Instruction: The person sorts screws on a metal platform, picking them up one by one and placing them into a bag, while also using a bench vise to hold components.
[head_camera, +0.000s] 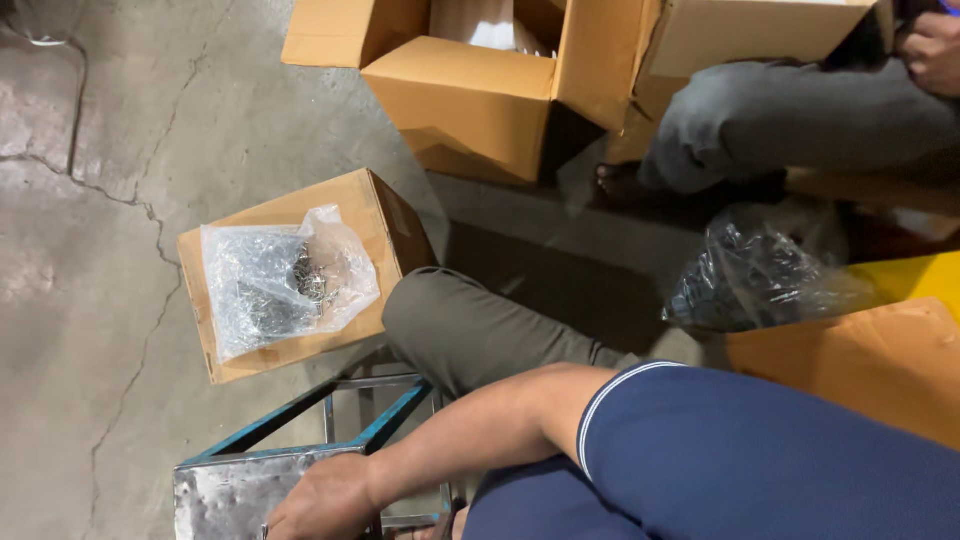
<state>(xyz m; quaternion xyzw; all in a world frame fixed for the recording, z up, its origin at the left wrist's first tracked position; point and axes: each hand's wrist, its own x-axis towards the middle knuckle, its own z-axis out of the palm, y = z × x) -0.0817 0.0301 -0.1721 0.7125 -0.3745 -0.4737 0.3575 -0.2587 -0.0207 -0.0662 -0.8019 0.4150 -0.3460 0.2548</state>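
One hand (325, 500) lies flat on the edge of a shiny metal stool (225, 495) with blue bars, fingers curled over it. It could be the left or the right; I cannot tell. The other is out of sight. Just past the stool, a small box (385, 215) holds a clear bag of metal bits (275, 280). Farther off sit big open boxes (470, 100) on the cracked floor (90, 300)

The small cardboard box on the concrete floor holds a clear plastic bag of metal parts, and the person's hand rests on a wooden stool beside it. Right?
Not quite. The head view shows the hand resting on a metal stool with a blue-painted frame, not a wooden one. The small cardboard box on the concrete floor does hold a clear plastic bag of metal parts.
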